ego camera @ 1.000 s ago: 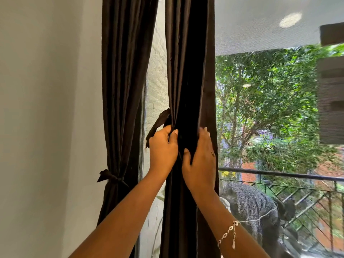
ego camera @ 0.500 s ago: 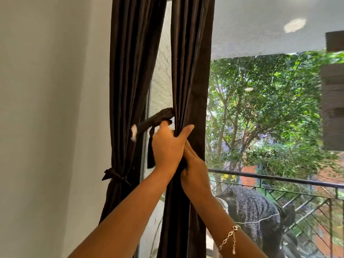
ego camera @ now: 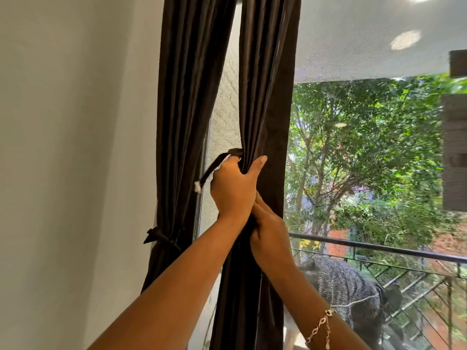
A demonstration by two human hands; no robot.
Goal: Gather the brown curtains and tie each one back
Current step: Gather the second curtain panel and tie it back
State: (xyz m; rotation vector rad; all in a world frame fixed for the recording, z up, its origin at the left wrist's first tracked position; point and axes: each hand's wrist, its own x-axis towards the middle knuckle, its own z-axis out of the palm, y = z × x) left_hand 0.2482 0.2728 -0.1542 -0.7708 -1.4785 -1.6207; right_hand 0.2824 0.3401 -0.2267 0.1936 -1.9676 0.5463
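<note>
Left of the window (ego camera: 366,152), the first brown curtain (ego camera: 184,109) hangs already bound by its tie (ego camera: 159,236). Beside it, the left hand (ego camera: 233,188) clenches the second curtain (ego camera: 265,97) and its tie-back strap (ego camera: 214,166). Just below, touching, the right hand (ego camera: 269,232) grasps the same gathered folds.

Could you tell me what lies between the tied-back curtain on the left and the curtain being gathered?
In the head view, a narrow strip of window screen shows between tied curtain and gathered curtain; the tie strap crosses it.
</note>
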